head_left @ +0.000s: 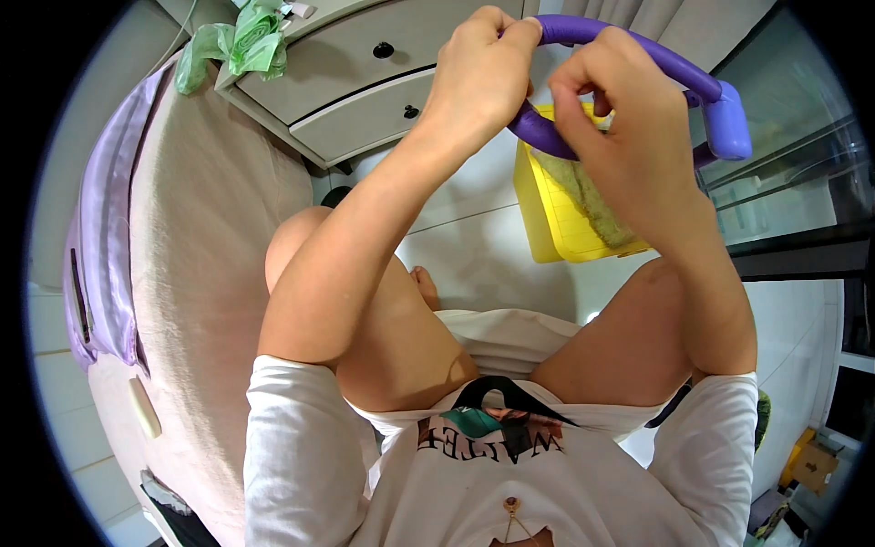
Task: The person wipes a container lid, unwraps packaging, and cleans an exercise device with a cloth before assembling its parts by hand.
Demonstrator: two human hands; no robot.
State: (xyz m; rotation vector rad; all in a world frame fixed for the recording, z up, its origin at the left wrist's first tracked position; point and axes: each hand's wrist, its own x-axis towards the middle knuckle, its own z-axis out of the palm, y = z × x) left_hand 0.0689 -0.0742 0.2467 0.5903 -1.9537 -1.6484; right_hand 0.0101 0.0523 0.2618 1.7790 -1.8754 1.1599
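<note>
A purple curved tube-like object with a thicker lighter purple end piece at its right is held up at the top of the view. My left hand is closed round its left part. Just right of it, my right hand has its fingers curled in front of the object's lower length; what the fingertips pinch, if anything, is hidden. Below and behind the hands stands a yellow basket with a greenish fluffy cloth in it.
A pale bed or couch lies at the left with a lilac satin cushion. Drawers stand at the top, a green plastic bag at their corner. Glass panels are at the right, a cardboard box at lower right.
</note>
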